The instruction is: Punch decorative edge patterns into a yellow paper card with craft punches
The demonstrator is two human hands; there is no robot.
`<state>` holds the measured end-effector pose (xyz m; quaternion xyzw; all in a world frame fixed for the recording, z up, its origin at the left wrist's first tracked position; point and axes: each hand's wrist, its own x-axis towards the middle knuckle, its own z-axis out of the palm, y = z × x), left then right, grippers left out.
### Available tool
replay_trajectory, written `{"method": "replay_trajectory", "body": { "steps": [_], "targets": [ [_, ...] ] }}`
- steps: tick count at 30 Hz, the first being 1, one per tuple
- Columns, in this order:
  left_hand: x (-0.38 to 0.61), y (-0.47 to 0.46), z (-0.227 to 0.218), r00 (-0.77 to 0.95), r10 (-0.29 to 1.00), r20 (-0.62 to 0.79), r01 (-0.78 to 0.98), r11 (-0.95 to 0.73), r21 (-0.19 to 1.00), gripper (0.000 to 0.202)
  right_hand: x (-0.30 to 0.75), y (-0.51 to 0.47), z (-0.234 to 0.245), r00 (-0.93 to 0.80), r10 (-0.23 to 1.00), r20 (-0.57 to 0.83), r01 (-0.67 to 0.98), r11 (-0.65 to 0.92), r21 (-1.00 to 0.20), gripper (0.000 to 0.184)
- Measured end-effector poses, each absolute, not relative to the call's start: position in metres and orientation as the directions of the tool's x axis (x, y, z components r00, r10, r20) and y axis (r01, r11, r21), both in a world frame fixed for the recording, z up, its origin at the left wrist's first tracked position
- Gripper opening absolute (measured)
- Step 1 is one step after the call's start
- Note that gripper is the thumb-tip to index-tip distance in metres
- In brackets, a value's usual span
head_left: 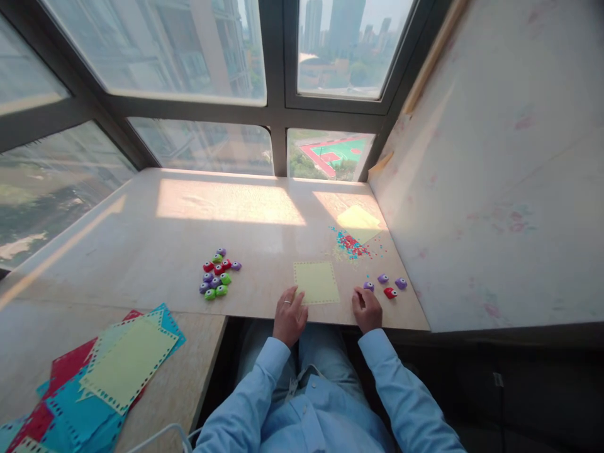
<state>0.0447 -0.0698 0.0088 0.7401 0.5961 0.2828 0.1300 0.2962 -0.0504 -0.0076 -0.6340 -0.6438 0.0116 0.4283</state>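
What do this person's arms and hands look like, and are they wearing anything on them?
Both arms have long, light blue sleeves, ending in matching cuffs at the wrists. The left hand is bare except for a thin, shiny ring on one finger. The right hand is bare too, with no ring that shows.

A light-blue shirt [330, 412] is worn, its long sleeves [413, 396] finished with matching cuffs [274, 348]. Paler blue trousers [325, 345] are worn below, and a thin, light-coloured ring [287, 302] is worn on one of the left hand's [289, 318] fingers [298, 300].
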Motion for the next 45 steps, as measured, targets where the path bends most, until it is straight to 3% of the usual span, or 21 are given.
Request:
{"method": "replay_trajectory", "body": {
  "steps": [5, 10, 16, 28, 37, 45],
  "targets": [
    [0.011, -0.067, 0.016, -0.144, 0.904, 0.403, 0.766, -0.156, 0.623, 0.03, 0.298, -0.051, -0.008, 0.173, 0.812, 0.557, 0.805, 0.209, -0.555, 0.024],
    [-0.048, -0.062, 0.024, -0.44, 0.798, 0.412, 0.743, 0.066, 0.666, 0.03, 0.3, -0.049, -0.012, 0.203, 0.801, 0.564, 0.795, 0.202, -0.572, 0.024],
    [-0.093, -0.063, 0.019, -0.542, 0.711, 0.449, 0.738, 0.147, 0.658, 0.034, 0.301, -0.049, -0.012, 0.213, 0.801, 0.56, 0.783, 0.203, -0.589, 0.022],
    [-0.092, -0.055, 0.013, -0.529, 0.767, 0.362, 0.731, 0.196, 0.653, 0.032, 0.302, -0.048, -0.012, 0.216, 0.804, 0.554, 0.773, 0.206, -0.6, 0.022],
    [-0.037, -0.043, 0.015, -0.319, 0.893, 0.316, 0.699, -0.003, 0.715, 0.022, 0.302, -0.047, -0.013, 0.224, 0.823, 0.522, 0.76, 0.187, -0.622, 0.025],
    [0.011, -0.028, 0.015, -0.13, 0.956, 0.263, 0.593, -0.138, 0.793, 0.029, 0.301, -0.047, -0.01, 0.224, 0.838, 0.497, 0.74, 0.185, -0.646, 0.025]
  ]
}}
